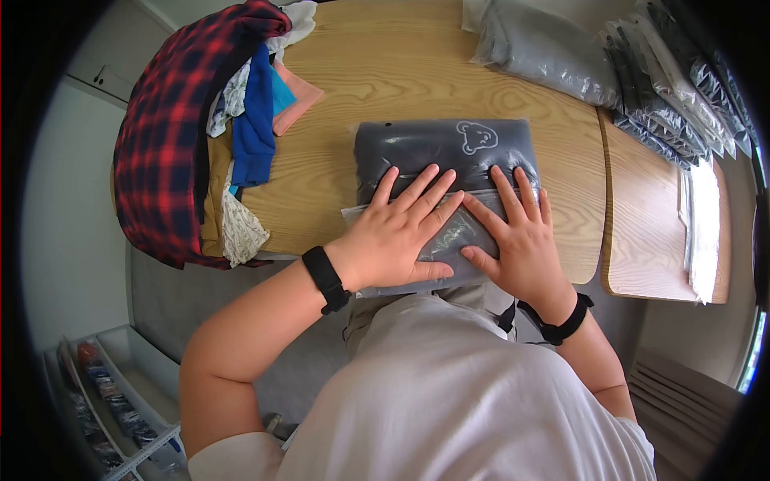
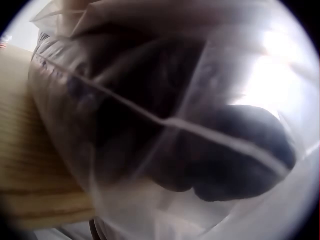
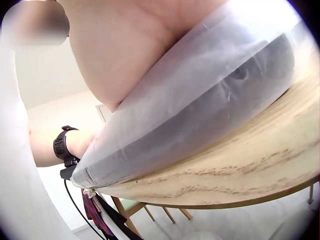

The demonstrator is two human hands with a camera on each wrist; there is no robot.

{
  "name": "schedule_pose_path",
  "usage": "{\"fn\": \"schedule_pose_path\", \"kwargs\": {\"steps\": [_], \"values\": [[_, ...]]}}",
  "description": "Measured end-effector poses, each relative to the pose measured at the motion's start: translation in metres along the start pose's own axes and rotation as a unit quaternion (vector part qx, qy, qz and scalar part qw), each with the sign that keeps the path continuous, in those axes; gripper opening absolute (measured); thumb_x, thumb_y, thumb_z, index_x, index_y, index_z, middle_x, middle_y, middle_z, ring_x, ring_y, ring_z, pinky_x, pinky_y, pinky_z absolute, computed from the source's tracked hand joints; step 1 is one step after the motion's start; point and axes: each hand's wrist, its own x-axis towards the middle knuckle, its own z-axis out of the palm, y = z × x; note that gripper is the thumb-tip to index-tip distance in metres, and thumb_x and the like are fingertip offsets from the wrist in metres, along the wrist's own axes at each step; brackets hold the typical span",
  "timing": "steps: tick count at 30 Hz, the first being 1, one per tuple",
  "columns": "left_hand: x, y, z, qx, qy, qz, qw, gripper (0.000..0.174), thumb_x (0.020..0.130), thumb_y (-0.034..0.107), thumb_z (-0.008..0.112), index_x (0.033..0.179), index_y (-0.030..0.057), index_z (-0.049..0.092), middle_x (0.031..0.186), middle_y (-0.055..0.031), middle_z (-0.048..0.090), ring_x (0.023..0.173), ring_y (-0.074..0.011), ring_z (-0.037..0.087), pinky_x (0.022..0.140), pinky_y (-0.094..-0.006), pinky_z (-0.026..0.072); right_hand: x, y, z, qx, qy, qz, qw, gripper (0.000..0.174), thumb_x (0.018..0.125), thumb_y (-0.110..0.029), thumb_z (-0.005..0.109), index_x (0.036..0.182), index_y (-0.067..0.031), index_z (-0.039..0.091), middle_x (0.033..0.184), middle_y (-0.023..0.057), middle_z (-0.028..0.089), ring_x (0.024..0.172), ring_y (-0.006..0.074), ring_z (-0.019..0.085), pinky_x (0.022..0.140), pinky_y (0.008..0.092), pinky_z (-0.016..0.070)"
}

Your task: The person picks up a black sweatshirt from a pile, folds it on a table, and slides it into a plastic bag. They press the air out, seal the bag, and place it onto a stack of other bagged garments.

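A dark folded garment in a clear plastic bag [image 1: 449, 144] lies flat at the table's front edge, a white bear outline near its top right. Both hands rest on it palm down with fingers spread: the left hand [image 1: 405, 232] on its left half, the right hand [image 1: 521, 240] on its right half, index fingertips nearly meeting. In the left wrist view the cloudy bag [image 2: 125, 115] fills most of the picture, and no fingers can be made out. The right wrist view has the right palm [image 3: 130, 45] against the bag's side [image 3: 185, 115].
A red plaid garment [image 1: 164, 136] with several coloured clothes stands at the wooden table's [image 1: 361, 48] left. Bagged garments [image 1: 545, 56] lie at the back right, beside a stack of bagged items [image 1: 666, 88]. A bin [image 1: 120, 401] sits at the lower left.
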Motion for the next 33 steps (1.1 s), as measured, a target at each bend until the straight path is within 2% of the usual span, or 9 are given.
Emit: {"fn": "schedule_pose_path", "kwargs": {"steps": [14, 16, 27, 29, 33], "values": [[0.007, -0.004, -0.002, -0.043, -0.041, 0.001, 0.998, 0.093, 0.083, 0.066, 0.048, 0.148, 0.0037, 0.023, 0.155, -0.0188, 0.013, 0.144, -0.0352, 0.011, 0.110, -0.0622, 0.0094, 0.006, 0.002, -0.001, 0.029, -0.015, 0.016, 0.999, 0.059, 0.075, -0.050, 0.068, 0.128, -0.0271, 0.057, 0.144, 0.0150, 0.039, 0.134, 0.0389, 0.032, 0.103, 0.0607, 0.0269], [0.008, -0.004, -0.004, -0.047, -0.068, -0.009, 0.997, 0.093, 0.084, 0.067, 0.047, 0.147, 0.0027, 0.025, 0.155, -0.0195, 0.014, 0.144, -0.0359, 0.011, 0.109, -0.0629, 0.0098, 0.006, 0.002, -0.001, 0.024, -0.019, 0.011, 0.999, 0.059, 0.077, -0.052, 0.065, 0.129, -0.0271, 0.056, 0.144, 0.0143, 0.039, 0.134, 0.0384, 0.031, 0.103, 0.0602, 0.0272], [0.005, -0.003, 0.000, -0.011, -0.054, 0.010, 0.998, 0.096, 0.084, 0.071, 0.042, 0.146, 0.0004, 0.026, 0.154, -0.0220, 0.014, 0.144, -0.0367, 0.009, 0.109, -0.0645, 0.0080, -0.002, 0.004, 0.001, 0.004, 0.025, -0.006, 1.000, 0.057, 0.082, -0.057, 0.057, 0.130, -0.0261, 0.055, 0.145, 0.0142, 0.038, 0.133, 0.0385, 0.034, 0.101, 0.0622, 0.0296], [0.004, -0.004, 0.003, 0.000, -0.071, -0.005, 0.997, 0.096, 0.083, 0.071, 0.045, 0.148, 0.0046, 0.023, 0.155, -0.0183, 0.013, 0.144, -0.0333, 0.011, 0.109, -0.0634, 0.0096, -0.007, 0.004, 0.004, -0.013, 0.043, 0.000, 0.999, 0.057, 0.083, -0.057, 0.056, 0.131, -0.0266, 0.054, 0.146, 0.0135, 0.038, 0.134, 0.0378, 0.033, 0.102, 0.0620, 0.0285], [0.002, -0.007, 0.005, -0.039, -0.065, 0.001, 0.997, 0.095, 0.084, 0.073, 0.041, 0.149, 0.0062, 0.020, 0.156, -0.0175, 0.009, 0.145, -0.0323, 0.006, 0.110, -0.0629, 0.0052, -0.013, 0.008, 0.002, -0.003, 0.037, -0.007, 0.999, 0.057, 0.085, -0.054, 0.057, 0.136, -0.0289, 0.049, 0.148, 0.0117, 0.035, 0.139, 0.0367, 0.026, 0.106, 0.0596, 0.0239]]}}
